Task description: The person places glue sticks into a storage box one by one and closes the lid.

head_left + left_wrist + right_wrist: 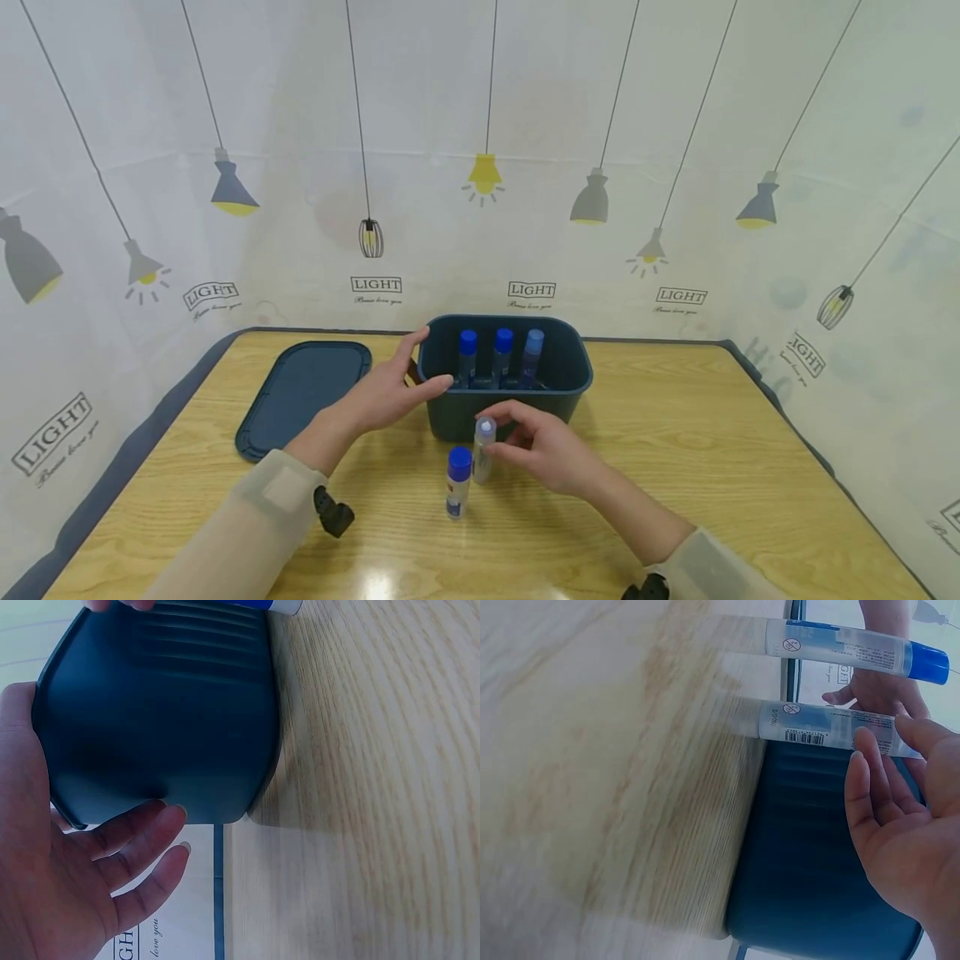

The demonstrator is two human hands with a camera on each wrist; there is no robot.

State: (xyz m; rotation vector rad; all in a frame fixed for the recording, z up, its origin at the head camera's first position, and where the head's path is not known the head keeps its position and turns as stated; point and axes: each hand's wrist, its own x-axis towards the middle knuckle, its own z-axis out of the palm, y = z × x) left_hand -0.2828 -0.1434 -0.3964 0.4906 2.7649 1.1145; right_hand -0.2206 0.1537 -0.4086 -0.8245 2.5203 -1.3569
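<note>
My left hand [381, 393] holds the left end of a dark blue storage bin [517, 408], its thumb at the front rim. In the left wrist view the other fingers [150, 851] lie against the bin's outer end wall. My right hand [551, 450] pinches the top of an upright, clear glue stick [482, 467] in front of the bin; no blue cap shows on it. Close beside it a blue-capped glue stick [457, 492] stands on the table, touched by neither hand. Inside the bin, several similar sticks include one blue-capped glue stick [467, 350] at the left.
A dark blue lid [307, 392] lies flat on the wooden table [675, 433], left of the bin. Behind the table hangs a white curtain [435, 108] printed with lamps. A dark wrist device [332, 511] sits on the left sleeve.
</note>
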